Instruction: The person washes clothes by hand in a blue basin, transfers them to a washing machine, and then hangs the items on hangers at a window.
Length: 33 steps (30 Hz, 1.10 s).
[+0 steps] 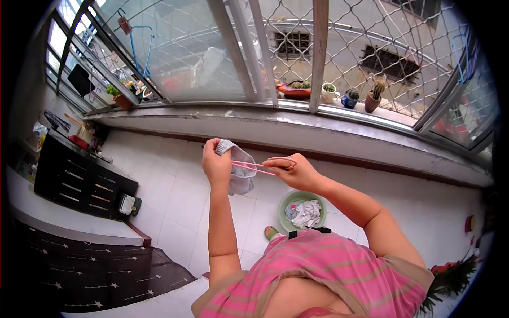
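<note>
My left hand (pixel 216 161) grips a light grey garment (pixel 241 181) by its gathered, ribbed edge, and the cloth hangs down beside the wrist. A thin pink clothes hanger (pixel 254 168) is pinched in my right hand (pixel 291 171). Its two rods run from my right fingers towards the left hand and cross the garment's opening; their far end is hidden behind my left hand and the cloth. Below my right hand, a green basin (pixel 283 221) stands on the floor with crumpled white and pale blue laundry (pixel 306 213) in it.
Ahead runs a window ledge (pixel 222 119) under sliding windows with a wire grille (pixel 358 43). Potted cacti (pixel 350 98) stand outside on the sill. A blue hanger (pixel 140 53) hangs upper left. A black slatted panel (pixel 83 179) is at the left, a spiky plant (pixel 453 280) lower right.
</note>
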Available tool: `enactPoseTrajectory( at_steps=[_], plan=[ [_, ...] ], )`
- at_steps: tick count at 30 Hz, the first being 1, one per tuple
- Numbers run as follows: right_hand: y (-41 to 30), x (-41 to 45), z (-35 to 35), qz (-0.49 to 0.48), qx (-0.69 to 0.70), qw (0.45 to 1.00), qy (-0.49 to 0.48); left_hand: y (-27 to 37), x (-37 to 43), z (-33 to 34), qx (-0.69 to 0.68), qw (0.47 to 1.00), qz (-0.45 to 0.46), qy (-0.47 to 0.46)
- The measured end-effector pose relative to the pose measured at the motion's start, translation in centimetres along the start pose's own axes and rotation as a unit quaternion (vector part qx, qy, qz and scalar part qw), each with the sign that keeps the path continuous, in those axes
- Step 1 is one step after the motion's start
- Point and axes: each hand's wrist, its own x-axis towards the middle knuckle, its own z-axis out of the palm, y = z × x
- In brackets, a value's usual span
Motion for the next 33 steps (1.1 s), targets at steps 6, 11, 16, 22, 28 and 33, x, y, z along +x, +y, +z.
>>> enactPoseTrajectory(
  at_steps=[6, 11, 16, 22, 28, 33],
  plan=[
    [6.7, -2.7, -0.2, 0.015, -0.062, 0.976, 0.208, 6.5, -6.4, 10.0, 0.179, 0.905, 0.386, -0.018],
    [3.7, -7.5, -4.9, -0.039, 0.112, 0.940, 0.319, 8.4, -10.7, 13.2, 0.085, 0.873, 0.478, 0.037],
    [1.5, -9.6, -9.6, 0.021, 0.129, 0.910, 0.393, 6.9, -15.6, 20.8, -0.054, 0.971, 0.226, 0.062],
    [1.6, -9.0, -15.7, 0.006, 0.350, 0.791, 0.502, 5.2, -18.9, 24.3, 0.010, 0.978, 0.128, -0.164],
    [7.9, -9.3, -20.1, 0.026, -0.001, 0.763, 0.646, 10.1, -17.8, 22.3, -0.023, 0.943, 0.107, -0.314],
    [12.7, -12.7, -18.6, 0.102, -0.198, 0.942, 0.252, 10.4, -15.4, 20.5, -0.102, 0.907, 0.084, -0.400]
  ],
)
